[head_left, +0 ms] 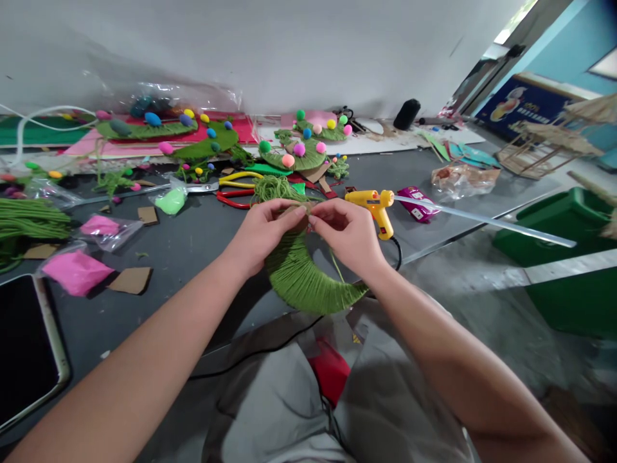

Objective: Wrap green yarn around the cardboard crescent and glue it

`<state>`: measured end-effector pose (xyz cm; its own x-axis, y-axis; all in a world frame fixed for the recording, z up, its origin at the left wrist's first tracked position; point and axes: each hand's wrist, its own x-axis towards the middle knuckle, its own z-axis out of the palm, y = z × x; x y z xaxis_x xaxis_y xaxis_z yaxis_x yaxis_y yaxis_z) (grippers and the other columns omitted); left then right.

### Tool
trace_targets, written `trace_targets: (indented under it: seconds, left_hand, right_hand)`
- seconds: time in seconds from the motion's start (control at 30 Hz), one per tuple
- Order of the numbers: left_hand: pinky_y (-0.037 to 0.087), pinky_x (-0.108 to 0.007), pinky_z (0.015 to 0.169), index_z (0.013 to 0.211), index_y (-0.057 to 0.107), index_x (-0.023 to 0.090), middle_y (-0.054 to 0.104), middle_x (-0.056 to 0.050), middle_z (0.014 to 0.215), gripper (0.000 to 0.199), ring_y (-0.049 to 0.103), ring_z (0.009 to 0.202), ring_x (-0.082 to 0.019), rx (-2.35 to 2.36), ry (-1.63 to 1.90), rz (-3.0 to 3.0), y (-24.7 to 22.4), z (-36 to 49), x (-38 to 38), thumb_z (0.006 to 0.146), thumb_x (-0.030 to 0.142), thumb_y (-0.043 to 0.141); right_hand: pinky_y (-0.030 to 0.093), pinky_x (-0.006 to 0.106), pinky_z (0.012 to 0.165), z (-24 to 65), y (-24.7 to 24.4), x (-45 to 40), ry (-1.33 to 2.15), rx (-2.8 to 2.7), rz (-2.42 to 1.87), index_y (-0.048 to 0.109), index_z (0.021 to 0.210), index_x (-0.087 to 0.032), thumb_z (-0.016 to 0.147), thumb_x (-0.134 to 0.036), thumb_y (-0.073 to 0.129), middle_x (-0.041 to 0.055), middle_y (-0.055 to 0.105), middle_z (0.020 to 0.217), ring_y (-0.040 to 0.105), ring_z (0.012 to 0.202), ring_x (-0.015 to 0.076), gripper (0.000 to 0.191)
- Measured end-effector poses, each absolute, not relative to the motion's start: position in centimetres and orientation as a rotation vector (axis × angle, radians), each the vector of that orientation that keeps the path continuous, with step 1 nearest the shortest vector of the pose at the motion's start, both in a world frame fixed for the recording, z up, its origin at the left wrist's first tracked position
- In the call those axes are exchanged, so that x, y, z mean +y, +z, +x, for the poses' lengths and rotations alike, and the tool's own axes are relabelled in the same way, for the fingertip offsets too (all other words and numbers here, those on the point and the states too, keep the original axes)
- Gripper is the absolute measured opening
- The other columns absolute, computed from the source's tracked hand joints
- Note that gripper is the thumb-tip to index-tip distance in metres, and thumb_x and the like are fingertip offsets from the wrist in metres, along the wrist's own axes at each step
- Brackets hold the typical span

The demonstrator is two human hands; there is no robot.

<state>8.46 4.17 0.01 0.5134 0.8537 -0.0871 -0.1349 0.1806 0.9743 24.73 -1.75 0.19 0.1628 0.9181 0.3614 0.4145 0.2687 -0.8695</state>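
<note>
A crescent wrapped in green yarn (308,280) hangs over the table's front edge, its lower tip pointing right. At its upper end, my left hand (263,233) grips the crescent between thumb and fingers, where a bit of bare brown cardboard shows. Opposite it, my right hand (344,230) is closed in a pinch close to the left thumb; a thin green strand runs down from there. Exactly what the fingertips pinch is hidden, though yarn seems likely from the strand. Behind the hands lies a loose tangle of green yarn (274,188).
A yellow glue gun (373,204) with a long glue stick lies right of my hands. Red-handled and yellow-handled tools (236,190) lie behind. Pom-pom-covered green crescents (294,154) line the back. A phone (29,347) is at left; a green bin (554,225) stands right.
</note>
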Motion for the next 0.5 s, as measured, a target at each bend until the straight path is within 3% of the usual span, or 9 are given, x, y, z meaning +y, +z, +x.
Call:
trace_targets:
  seconds: [0.27, 0.5]
  left_hand:
    - [0.045, -0.023, 0.066, 0.087, 0.076, 0.019, 0.071, -0.002, 0.082, 0.030, 0.059, 0.075, -0.014, 0.873, 0.989, 1.268, -0.26, 8.42, 4.47, 0.078, 0.047, 0.076]
    - [0.047, -0.022, 0.063, 0.086, 0.075, 0.019, 0.070, -0.001, 0.080, 0.025, 0.061, 0.073, -0.014, 0.861, 0.976, 1.274, 0.06, 8.24, 4.53, 0.079, 0.043, 0.075]
  right_hand:
    - [0.055, 0.028, 0.069, 24.12, 0.53, -2.09, 0.610, -1.435, -1.330, 0.069, 0.089, -0.017, 0.083, -0.020, 0.066, 0.0015, 0.071, 0.080, 0.067, 0.071, 0.0136, 0.007]
    - [0.048, 0.024, 0.053, 25.03, 1.04, -1.94, 0.895, -1.389, -1.383, 0.063, 0.093, -0.018, 0.083, -0.027, 0.069, 0.0012, 0.067, 0.087, 0.058, 0.057, 0.0084, 0.015]
